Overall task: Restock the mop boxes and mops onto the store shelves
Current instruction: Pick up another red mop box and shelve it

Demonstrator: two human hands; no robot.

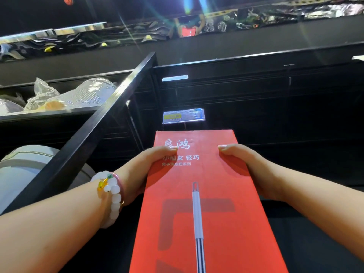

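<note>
A long red mop box (206,203) with white lettering and a picture of a mop handle fills the lower middle of the head view, its far end pointing at a dark shelf bay. My left hand (141,170), with bead bracelets on the wrist, grips the box's left edge, thumb on top. Across from it, my right hand (250,168) holds the right edge the same way. The box is held flat, lengthwise away from me.
A black shelf upright (94,134) runs diagonally on the left. Behind it lie plastic-wrapped goods (78,95) and a grey round container (29,170). A price tag holder (183,116) hangs on the shelf edge just beyond the box. Dark shelving (275,107) spans the right.
</note>
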